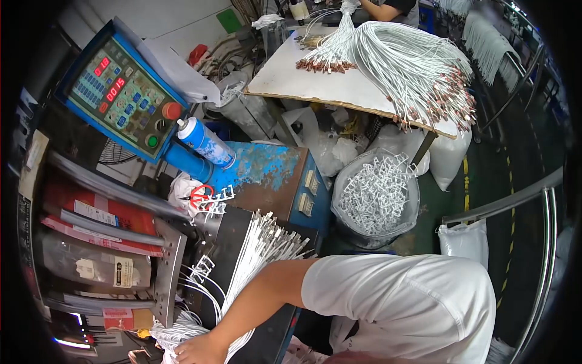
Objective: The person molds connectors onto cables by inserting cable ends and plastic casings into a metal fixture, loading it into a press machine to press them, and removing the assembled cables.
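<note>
Your right grip point(203, 350) rests on the white cables point(247, 261) at seven o'clock in the view; the picture's edge cuts it off, so you cannot tell how far the fingers are closed or how many strands they have hold of, and your left grip is out of sight. The cables lie on the dark counter point(229, 241), fanning from your right grip toward one o'clock and passing under your forearm, ends uneven. Some strands bow loosely outward at twelve o'clock from your fingers, so gather these in before pulling, or they could snag. Take the bunch near its middle: strands this thin will probably droop and tangle if lifted by one end. Raise your forearm so the cables beneath can slide, and steer clear of the scissors point(194, 195), farther off at twelve o'clock.
</note>
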The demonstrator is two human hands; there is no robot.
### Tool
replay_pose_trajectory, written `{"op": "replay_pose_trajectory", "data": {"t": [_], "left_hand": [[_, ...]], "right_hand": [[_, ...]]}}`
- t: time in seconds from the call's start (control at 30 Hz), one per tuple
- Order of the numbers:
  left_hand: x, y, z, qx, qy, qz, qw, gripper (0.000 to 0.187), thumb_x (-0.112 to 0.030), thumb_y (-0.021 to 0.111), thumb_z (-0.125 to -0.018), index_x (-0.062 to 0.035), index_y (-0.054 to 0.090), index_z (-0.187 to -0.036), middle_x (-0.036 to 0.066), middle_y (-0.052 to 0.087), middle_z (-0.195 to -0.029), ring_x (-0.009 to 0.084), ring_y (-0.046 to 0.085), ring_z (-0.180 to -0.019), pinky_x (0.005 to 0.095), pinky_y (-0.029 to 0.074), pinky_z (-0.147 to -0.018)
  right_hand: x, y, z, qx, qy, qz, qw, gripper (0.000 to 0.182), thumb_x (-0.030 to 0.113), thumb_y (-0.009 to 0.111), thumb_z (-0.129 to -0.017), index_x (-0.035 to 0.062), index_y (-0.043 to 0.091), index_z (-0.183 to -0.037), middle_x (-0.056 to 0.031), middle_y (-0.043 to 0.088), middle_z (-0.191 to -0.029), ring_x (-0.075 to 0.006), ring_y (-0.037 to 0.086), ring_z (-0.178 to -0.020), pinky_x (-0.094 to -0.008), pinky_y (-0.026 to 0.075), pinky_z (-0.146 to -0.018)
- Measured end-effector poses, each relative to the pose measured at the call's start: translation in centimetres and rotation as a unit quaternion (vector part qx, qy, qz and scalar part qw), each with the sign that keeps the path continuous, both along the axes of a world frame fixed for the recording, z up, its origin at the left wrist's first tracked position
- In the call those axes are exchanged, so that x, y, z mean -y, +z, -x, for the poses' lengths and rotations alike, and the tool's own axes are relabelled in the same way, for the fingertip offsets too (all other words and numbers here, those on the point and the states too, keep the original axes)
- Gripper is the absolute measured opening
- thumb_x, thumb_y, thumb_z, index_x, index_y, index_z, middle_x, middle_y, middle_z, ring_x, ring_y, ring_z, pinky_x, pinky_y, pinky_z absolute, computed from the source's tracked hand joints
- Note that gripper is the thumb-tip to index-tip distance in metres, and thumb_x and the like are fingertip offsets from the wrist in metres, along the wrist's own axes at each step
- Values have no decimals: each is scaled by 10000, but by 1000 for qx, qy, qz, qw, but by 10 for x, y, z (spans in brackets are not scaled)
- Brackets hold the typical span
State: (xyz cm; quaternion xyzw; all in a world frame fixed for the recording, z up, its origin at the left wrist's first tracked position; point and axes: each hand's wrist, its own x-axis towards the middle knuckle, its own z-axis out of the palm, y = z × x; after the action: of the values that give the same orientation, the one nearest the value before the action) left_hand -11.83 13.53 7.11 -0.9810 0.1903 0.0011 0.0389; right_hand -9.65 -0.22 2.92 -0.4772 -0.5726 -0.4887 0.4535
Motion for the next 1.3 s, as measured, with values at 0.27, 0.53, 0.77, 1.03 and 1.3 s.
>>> {"op": "replay_pose_trajectory", "data": {"t": [0.27,0.53,0.77,1.03,1.3], "left_hand": [[-14,-4,13,16,-19,-5,1000,357,-301,633,-931,26,661,-1071,240,670,-986,417,618,-993,509,434,-920],[-41,-3,45,52,-4,13,999,398,-333,641,-911,26,663,-1079,250,666,-983,426,610,-990,517,426,-937],[-19,10,52,68,26,37,997,379,-314,652,-909,29,660,-1069,241,663,-978,423,604,-1005,504,416,-982],[-15,12,53,45,43,32,998,368,-309,648,-918,31,663,-1057,240,658,-965,421,605,-980,497,415,-969],[-9,14,51,55,45,59,996,388,-305,690,-885,32,708,-1077,229,674,-958,404,622,-972,490,426,-972]], "right_hand": [[5,-1,-2,-118,38,90,988,413,405,721,-798,26,661,-949,-141,615,-961,-357,591,-990,-499,441,-896],[190,55,93,-199,87,180,959,321,230,709,-935,39,595,-1166,-127,604,-1006,-322,639,-900,-451,522,-760],[348,-3,185,-489,-36,9,872,256,51,756,-909,1,596,-716,-43,517,-620,-173,515,-504,-346,380,-469],[327,94,150,-260,-140,73,952,236,113,775,-855,41,731,-1075,-67,616,-686,-161,550,-506,-284,398,-467],[324,170,151,-330,-306,258,855,211,187,785,-781,54,648,-689,-63,595,-640,-278,535,-524,-370,399,-475]]}}
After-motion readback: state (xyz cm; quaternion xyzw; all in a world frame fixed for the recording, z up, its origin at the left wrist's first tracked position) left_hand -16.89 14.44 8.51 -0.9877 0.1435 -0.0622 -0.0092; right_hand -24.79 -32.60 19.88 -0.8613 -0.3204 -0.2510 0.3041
